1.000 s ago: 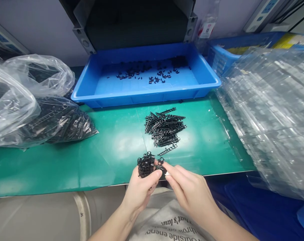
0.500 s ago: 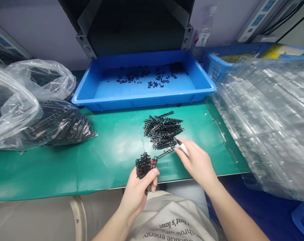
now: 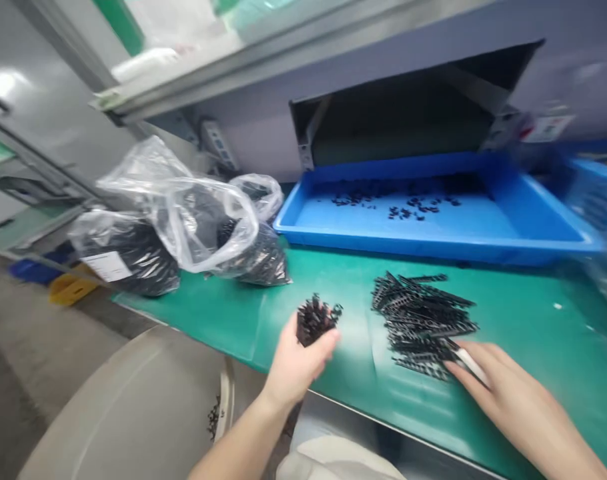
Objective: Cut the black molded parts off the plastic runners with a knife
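My left hand [image 3: 303, 357] is closed around a bunch of small black plastic pieces [image 3: 316, 321], whose curled ends stick out above the fingers. A slim tool with a white handle [image 3: 473, 367] and a dark tip is pinched in my right hand [image 3: 503, 383]; blur hides what kind it is. Its tip is at the near right edge of a pile of black ladder-like plastic strips [image 3: 423, 307] on the green table mat [image 3: 333, 273]. One strip [image 3: 421, 367] lies at the pile's near side, close to my right fingertips; whether they touch it, I cannot tell.
Behind the pile stands a blue tray [image 3: 433, 247] with scattered small black pieces. Clear plastic bags [image 3: 263, 260] filled with black parts sit at the left. Below the table edge is a large pale round bin [image 3: 133, 407]. A metal shelf [image 3: 283, 60] runs overhead.
The view has swung left, bringing the bin and more bags into sight. My hands have moved apart, and no strip spans between them now. The right hand is at the pile.
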`<state>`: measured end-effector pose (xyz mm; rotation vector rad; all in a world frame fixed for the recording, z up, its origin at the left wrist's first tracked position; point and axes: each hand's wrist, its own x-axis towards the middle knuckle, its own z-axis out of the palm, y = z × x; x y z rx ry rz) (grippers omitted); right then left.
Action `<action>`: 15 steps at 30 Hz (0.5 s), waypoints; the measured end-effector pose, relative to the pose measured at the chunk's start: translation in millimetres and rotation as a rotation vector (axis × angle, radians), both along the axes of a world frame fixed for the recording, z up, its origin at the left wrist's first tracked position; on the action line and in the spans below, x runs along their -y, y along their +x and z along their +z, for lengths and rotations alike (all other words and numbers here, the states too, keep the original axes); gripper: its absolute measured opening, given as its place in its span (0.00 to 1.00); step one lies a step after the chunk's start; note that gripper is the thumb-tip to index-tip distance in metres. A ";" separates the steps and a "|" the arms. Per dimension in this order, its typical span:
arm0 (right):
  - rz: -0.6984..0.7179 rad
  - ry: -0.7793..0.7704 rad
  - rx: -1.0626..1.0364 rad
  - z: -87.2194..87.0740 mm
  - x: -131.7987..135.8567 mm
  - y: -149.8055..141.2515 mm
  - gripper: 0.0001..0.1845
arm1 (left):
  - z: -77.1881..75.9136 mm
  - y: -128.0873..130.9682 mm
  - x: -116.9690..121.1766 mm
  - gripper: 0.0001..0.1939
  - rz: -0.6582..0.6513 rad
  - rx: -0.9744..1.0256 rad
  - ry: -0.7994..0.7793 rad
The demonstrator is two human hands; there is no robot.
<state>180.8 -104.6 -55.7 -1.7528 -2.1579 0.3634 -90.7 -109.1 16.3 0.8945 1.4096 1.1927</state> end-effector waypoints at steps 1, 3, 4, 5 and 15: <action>0.005 -0.025 -0.014 -5.6 -2.4 4.0 0.17 | 13.6 -13.3 -5.9 0.15 0.122 -0.144 0.123; 0.012 -0.064 -0.046 -11.3 -4.8 8.4 0.18 | 45.6 -42.1 -18.0 0.16 0.339 -0.463 0.377; 0.008 -0.073 -0.067 -11.2 -4.5 9.0 0.18 | 62.1 -56.8 -25.1 0.15 0.455 -0.622 0.488; 0.004 -0.078 -0.088 -9.5 -3.4 8.8 0.18 | 77.6 -71.2 -33.5 0.16 0.539 -0.798 0.539; -0.213 0.028 -0.357 27.3 22.8 -16.1 0.14 | 119.6 -112.7 -94.5 0.32 0.282 -1.133 0.457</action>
